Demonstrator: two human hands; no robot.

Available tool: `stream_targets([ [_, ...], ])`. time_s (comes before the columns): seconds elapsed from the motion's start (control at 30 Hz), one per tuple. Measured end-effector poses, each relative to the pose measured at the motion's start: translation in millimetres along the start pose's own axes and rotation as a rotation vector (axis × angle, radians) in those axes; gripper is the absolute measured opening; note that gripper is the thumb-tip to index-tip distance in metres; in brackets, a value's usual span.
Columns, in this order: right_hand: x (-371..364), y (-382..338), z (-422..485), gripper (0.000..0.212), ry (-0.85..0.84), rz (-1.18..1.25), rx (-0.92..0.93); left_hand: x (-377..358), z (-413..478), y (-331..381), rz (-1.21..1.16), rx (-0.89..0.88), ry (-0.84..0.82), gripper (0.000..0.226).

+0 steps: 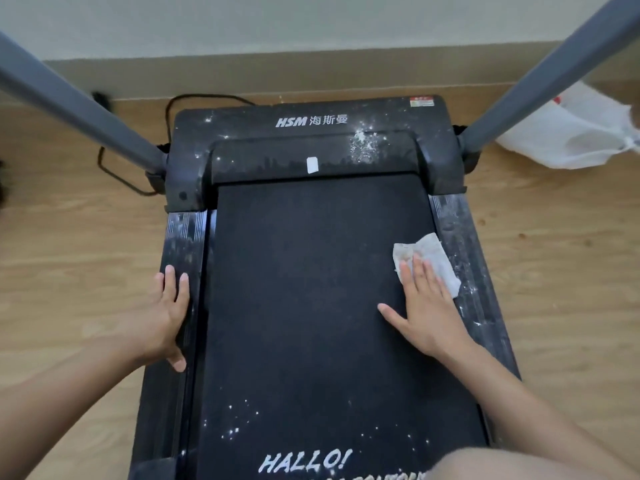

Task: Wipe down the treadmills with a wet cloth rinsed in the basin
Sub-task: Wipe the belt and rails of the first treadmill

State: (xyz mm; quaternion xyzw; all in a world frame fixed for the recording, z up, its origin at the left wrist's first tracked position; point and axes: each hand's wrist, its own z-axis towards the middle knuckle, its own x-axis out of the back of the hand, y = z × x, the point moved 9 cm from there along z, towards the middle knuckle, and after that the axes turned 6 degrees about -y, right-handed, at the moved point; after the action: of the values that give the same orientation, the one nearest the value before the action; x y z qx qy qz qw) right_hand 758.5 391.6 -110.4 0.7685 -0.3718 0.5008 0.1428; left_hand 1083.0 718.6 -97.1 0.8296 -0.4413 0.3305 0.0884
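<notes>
Your right hand (420, 306) presses the white cloth (429, 258) flat at the right edge of the treadmill (298, 271) belt. Your left hand (162, 313) lies flat, fingers (169, 282) extended, on its left side rail.

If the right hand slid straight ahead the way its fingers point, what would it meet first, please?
Probably the motor cover at the belt's head; right hand and cloth have clear belt ahead until then.

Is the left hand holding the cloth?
No, the left hand lies flat on the treadmill's left side rail, while the right hand presses the cloth.
</notes>
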Motion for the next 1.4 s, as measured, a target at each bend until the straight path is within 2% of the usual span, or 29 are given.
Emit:
stream_targets([
  [0.1,31,2,13,0.071,0.196,0.099,0.067,-2,1,-2,0.002,0.000,-0.007,0.173],
  [0.17,24,0,25,0.083,0.189,0.074,0.051,-1,2,-3,-0.005,0.004,-0.002,0.174],
  [0.27,2,-11,36,0.105,0.224,0.060,-0.081,-2,-1,-4,-0.018,0.018,-0.005,0.172],
  [0.33,-9,-46,33,0.114,0.191,0.108,-0.101,1,-3,-1,-0.026,0.008,0.000,0.172],
  [0.43,-29,-153,26,0.118,0.127,0.071,0.114,4,-7,0,-0.043,0.010,0.009,0.173],
  [0.57,-75,-309,0,0.110,-0.010,-0.094,0.490,3,-8,-7,-0.108,-0.023,0.040,0.173],
  [0.63,-102,-335,-29,0.104,-0.037,-0.188,0.662,1,-7,-7,-0.075,-0.027,0.048,0.173],
  [0.7,-111,-316,-44,0.096,0.009,-0.185,0.725,4,-4,3,0.018,-0.023,0.046,0.171],
  [0.77,-94,-265,-36,0.093,0.090,-0.063,0.632,7,-2,10,0.041,-0.006,0.032,0.170],
  [0.93,-40,-55,-15,0.098,0.178,0.049,0.043,3,-3,8,-0.102,-0.024,0.011,0.170],
  [1.03,-37,17,-35,0.099,0.178,0.136,-0.179,0,-5,10,-0.091,-0.021,-0.006,0.168],
  [1.17,-48,-22,-37,0.114,0.174,0.239,-0.308,8,-9,14,-0.037,-0.001,-0.005,0.165],
  [1.3,-68,-133,-28,0.121,0.183,0.086,-0.081,12,-12,17,0.122,0.059,-0.026,0.160],
  [1.33,-73,-159,-22,0.123,0.170,0.049,-0.020,12,-11,17,0.145,0.063,-0.011,0.153],
  [1.4,-90,-221,-11,0.128,0.137,-0.025,0.110,15,-6,14,0.130,0.057,0.069,0.121],
])
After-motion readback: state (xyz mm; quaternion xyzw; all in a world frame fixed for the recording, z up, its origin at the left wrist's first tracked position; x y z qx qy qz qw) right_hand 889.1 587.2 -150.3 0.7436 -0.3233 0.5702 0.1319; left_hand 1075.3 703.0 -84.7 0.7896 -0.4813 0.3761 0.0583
